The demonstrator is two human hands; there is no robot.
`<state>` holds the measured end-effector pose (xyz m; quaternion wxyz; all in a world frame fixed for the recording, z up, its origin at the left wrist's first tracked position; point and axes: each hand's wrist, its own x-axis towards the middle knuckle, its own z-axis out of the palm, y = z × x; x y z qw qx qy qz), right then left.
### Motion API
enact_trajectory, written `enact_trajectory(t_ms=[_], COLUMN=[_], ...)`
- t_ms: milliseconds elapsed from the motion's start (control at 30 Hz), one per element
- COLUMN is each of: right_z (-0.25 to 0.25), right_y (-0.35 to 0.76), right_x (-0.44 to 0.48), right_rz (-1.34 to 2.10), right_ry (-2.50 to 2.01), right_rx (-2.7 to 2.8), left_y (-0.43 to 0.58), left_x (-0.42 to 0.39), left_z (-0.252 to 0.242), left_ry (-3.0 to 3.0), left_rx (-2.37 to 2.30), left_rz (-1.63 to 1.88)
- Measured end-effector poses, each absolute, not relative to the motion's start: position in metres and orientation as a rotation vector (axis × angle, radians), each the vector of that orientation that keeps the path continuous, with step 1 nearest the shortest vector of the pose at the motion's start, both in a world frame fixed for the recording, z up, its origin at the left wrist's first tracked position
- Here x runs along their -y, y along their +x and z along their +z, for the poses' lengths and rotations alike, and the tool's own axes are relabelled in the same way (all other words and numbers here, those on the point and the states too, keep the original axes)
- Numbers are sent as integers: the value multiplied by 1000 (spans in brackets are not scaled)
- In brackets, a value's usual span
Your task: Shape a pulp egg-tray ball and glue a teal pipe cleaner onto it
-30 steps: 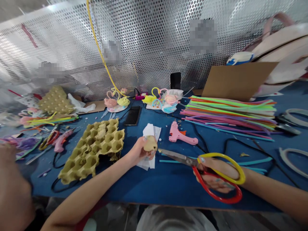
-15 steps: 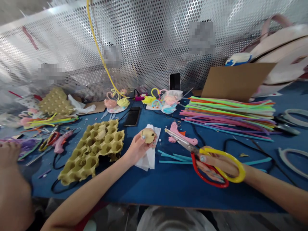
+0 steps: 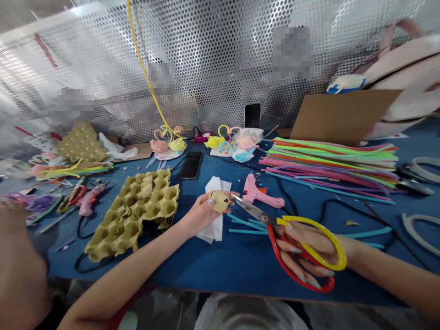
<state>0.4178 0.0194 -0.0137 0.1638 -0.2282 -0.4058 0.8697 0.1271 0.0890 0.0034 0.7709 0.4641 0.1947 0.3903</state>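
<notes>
Pinched in my left hand is a small tan egg-carton cup with a dark spot on its right side. My right hand grips a pair of scissors with one red and one yellow handle. The blades point left, their tips close to the cup's right edge; whether they touch it I cannot tell. Below my left hand lies a white tissue. A pink glue gun rests just behind the blades, and blue pipe cleaners lie under them.
A tan egg carton lies on the left with a piece cut out. Behind are a black phone and small pipe-cleaner swans. Coloured pipe cleaners fill the right back. Another person's arm is at far left.
My left hand has moved slightly right with the cup. The scissors have come left and a little down, their tips now beside the cup, and their handles have spread further apart.
</notes>
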Motion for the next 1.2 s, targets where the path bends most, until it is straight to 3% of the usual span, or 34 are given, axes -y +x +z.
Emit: enact_trajectory(t_ms=[467,1200], right_z=[-27,-24], right_y=[417,423], right_x=[-15,-24], right_rz=[2662,2598], right_ry=[-667,-618], right_rx=[884,953], left_y=[125,120], left_x=[-90,-94], left_z=[0,11], left_ry=[882,737], left_rx=[-476,-508], left_rz=[877,1026])
